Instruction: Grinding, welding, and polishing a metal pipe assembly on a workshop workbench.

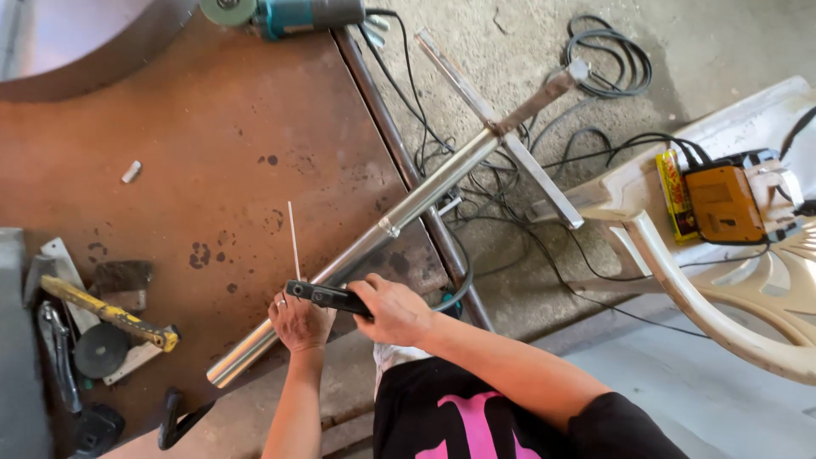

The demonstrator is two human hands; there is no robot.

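Rusty steel table (212, 127) under steel tube (357, 251)

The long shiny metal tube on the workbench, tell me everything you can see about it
The metal tube looks like polished steel, round, in two lengths meeting at a small collar. It lies diagonally across the rusty workbench, its lower end near the front edge, its upper end sticking out past the bench edge over the floor, where flat bars cross it. The left hand rests against it; the right hand holds a black tool over it.

Pipe (357, 255) under our grips: polished metal, glossy, smooth.
Surface (212, 127) beyond our grips: rusty steel, matt, stained.
Chair (722, 314) right of our grips: cream plastic, scuffed.
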